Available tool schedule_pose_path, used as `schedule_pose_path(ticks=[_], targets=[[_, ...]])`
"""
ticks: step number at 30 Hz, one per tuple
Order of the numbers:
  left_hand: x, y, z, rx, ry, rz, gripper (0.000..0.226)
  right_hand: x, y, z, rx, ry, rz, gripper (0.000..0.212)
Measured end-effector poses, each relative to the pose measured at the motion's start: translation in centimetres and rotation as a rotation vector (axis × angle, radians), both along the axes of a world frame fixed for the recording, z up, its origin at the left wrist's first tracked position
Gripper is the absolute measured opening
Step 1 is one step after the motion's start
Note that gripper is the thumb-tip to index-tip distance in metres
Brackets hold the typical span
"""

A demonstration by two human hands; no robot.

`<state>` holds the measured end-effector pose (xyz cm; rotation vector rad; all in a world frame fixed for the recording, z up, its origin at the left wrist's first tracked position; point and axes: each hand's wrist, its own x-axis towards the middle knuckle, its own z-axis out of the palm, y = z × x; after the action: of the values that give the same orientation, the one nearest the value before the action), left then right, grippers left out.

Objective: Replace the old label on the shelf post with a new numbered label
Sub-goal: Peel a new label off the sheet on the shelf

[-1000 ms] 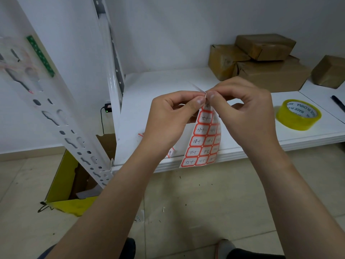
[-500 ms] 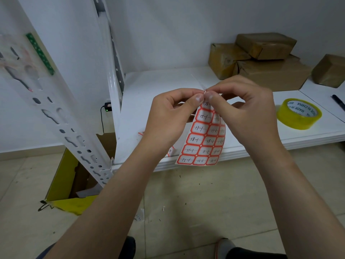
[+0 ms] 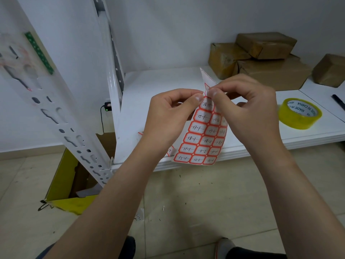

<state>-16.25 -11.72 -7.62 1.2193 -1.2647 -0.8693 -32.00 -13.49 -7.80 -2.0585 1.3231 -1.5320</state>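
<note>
– Two hands meet in the middle of the frame. What do they hold?
– The left hand (image 3: pixel 168 116) and the right hand (image 3: pixel 248 113) both pinch the top of the label sheet (image 3: pixel 201 135). The fingers (image 3: pixel 197 98) are curled in tight, with the tips almost touching. The sheet hangs down from them, full of red boxes with hand-written numbers (one white corner pokes up above the fingers).
– Where is the shelf post?
– The shelf post (image 3: pixel 56 109) is white with holes. It leans across the left side of the frame, well apart from the hands. A green strip (image 3: pixel 39 53) is stuck on it at the upper left.
– What else?
– A yellow tape roll (image 3: pixel 299 114) lies on the white shelf (image 3: pixel 158 86) at the right. Brown boxes (image 3: pixel 270 58) sit at the upper right, and a yellow box (image 3: pixel 63 184) is on the floor at the lower left.
</note>
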Motion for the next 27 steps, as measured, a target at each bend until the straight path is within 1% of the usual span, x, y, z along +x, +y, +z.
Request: schedule_pose_path(ticks=[6, 11, 19, 27], targets=[[0.12, 0.28, 0.02, -0.014, 0.016, 0.063, 0.015, 0.11, 0.03, -0.05, 0.025, -0.008, -0.013, 0.006], [0.11, 0.50, 0.02, -0.022, 0.030, 0.072, 0.019, 0.15, 0.10, -0.03, 0.034, -0.004, -0.029, 0.007], [0.26, 0.35, -0.17, 0.010, 0.084, 0.093, 0.017, 0.17, 0.17, 0.14, 0.096, -0.088, -0.052, 0.010], [0.61, 0.12, -0.24, 0.053, 0.105, 0.103, 0.013, 0.26, 0.40, 0.62, 0.173, -0.225, -0.059, 0.013]])
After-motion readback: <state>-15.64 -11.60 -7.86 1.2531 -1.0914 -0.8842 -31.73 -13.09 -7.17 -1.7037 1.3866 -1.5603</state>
